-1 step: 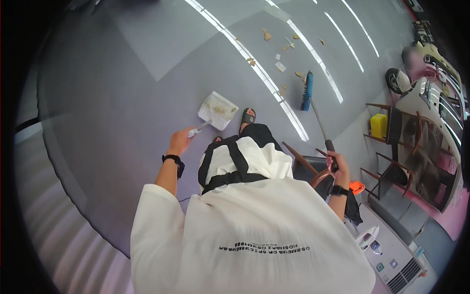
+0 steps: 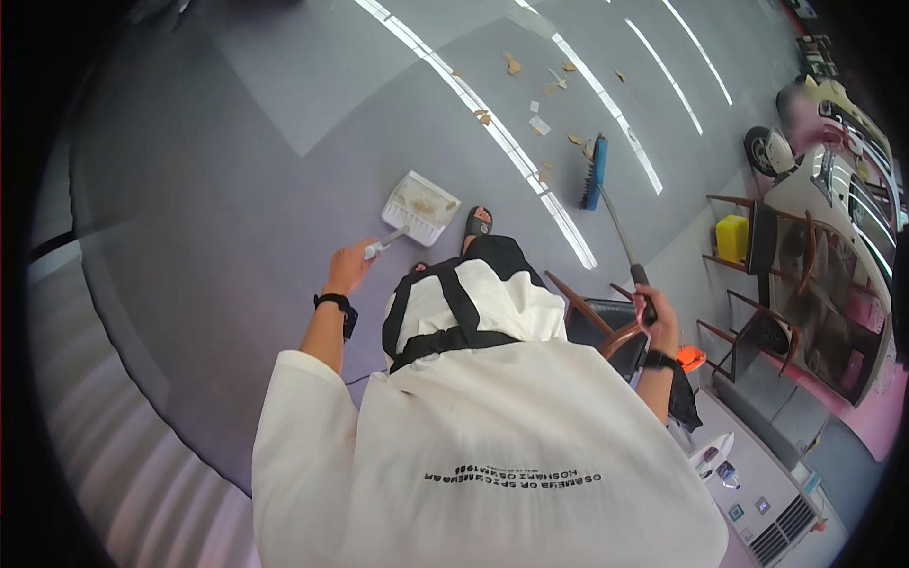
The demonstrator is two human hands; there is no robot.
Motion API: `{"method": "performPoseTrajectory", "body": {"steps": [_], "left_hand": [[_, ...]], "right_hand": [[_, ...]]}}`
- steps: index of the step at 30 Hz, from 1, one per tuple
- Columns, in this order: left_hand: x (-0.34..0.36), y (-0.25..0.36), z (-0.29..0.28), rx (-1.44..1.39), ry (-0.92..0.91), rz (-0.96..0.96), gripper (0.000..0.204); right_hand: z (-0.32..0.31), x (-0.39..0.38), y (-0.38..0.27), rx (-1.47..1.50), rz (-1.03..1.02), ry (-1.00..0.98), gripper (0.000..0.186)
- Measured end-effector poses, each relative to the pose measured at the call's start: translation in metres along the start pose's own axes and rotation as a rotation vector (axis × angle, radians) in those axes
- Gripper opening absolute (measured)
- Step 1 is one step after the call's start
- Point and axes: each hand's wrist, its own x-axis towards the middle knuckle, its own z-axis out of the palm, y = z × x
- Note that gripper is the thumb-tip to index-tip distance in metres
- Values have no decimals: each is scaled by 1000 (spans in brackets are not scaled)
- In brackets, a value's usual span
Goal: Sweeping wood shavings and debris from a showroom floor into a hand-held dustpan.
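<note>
My left hand [image 2: 351,265] is closed round the handle of a white dustpan [image 2: 437,227], which sits low ahead of me with brownish dirt in its pan. The dark grip of a long-handled broom [image 2: 620,227] is in my right hand [image 2: 655,310]. Its blue head [image 2: 596,172] reaches out ahead to the right, bristles facing left, beside scraps on the grey floor. Brown leaf-like bits [image 2: 512,65] and white paper pieces [image 2: 540,125] lie scattered ahead, between the broom head and the far floor. Broom and dustpan are well apart.
Wooden-framed chairs with dark seats [image 2: 606,317] stand close on my right. Farther right are a glass-topped table [image 2: 819,312], a yellow container [image 2: 732,238] and a white vehicle [image 2: 833,189]. A white vented appliance [image 2: 757,483] is at lower right; pale curtain-like folds [image 2: 142,454] line the left.
</note>
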Motion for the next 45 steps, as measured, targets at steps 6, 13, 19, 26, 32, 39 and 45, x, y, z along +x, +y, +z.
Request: {"method": "performPoseTrajectory", "body": {"steps": [6, 13, 19, 26, 32, 39, 45], "left_hand": [[81, 53, -8, -8, 57, -3, 29], [135, 81, -14, 79, 17, 22, 27], [177, 78, -21, 9, -194, 33, 23], [215, 96, -27, 58, -118, 236, 22], [228, 113, -40, 166, -198, 267, 26], [269, 98, -51, 54, -118, 360, 22], [263, 110, -75, 161, -251, 274, 28]], "right_hand": [[16, 108, -28, -317, -41, -37, 15], [67, 189, 32, -787, -141, 82, 18], [78, 218, 120, -1026, -309, 221, 37], [62, 186, 225, -794, -280, 192, 71], [102, 77, 180, -694, -250, -86, 76], [177, -28, 93, -966, -154, -99, 54], [154, -61, 8, -295, 86, -144, 14]]}}
